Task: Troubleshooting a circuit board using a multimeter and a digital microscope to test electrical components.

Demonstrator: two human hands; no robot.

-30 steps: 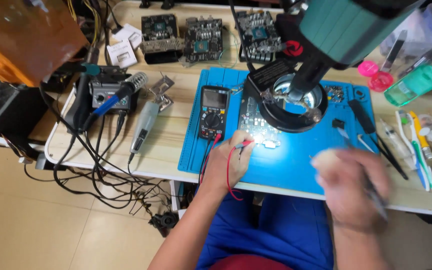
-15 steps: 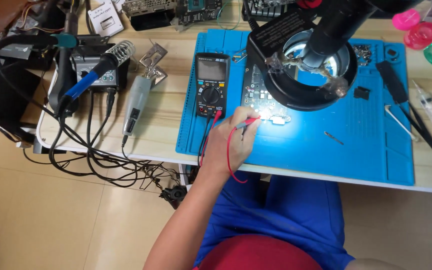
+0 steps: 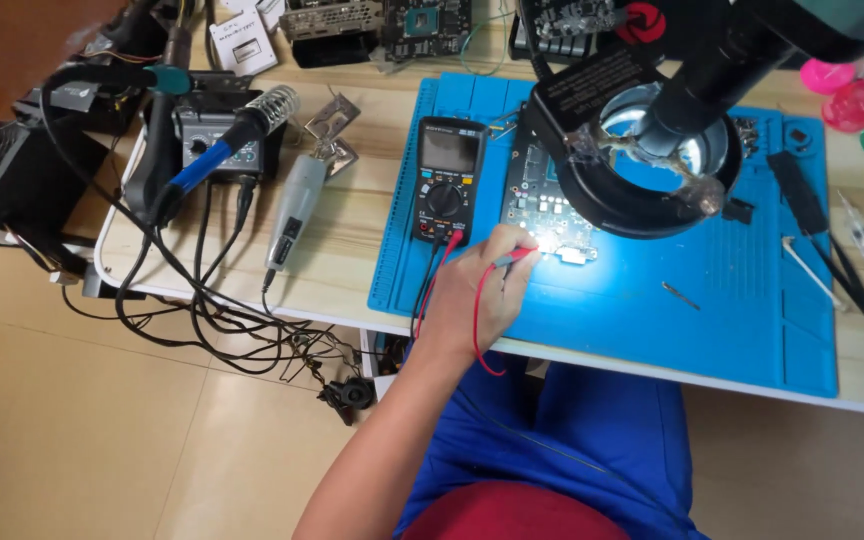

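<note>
Near edge: blue trousers, red shirt hem, forearm rising to the bench.

Left hand (image 3: 477,290) on the blue mat (image 3: 652,330), fingers pinched round a red probe (image 3: 512,257); its tip rests on the lit lower edge of the circuit board (image 3: 552,215). Red lead (image 3: 477,320) loops under the wrist and runs to the multimeter (image 3: 447,178), just left of the board.

Right hand not in view.

Step in hand, by my reading: probing a point on the board. Next calls for a steady tip and a glance at the meter screen.

Beyond: ring-light magnifier (image 3: 642,150) over the board's upper part. Far left: soldering iron (image 3: 227,145), rotary tool (image 3: 292,215), tangled cables.
</note>
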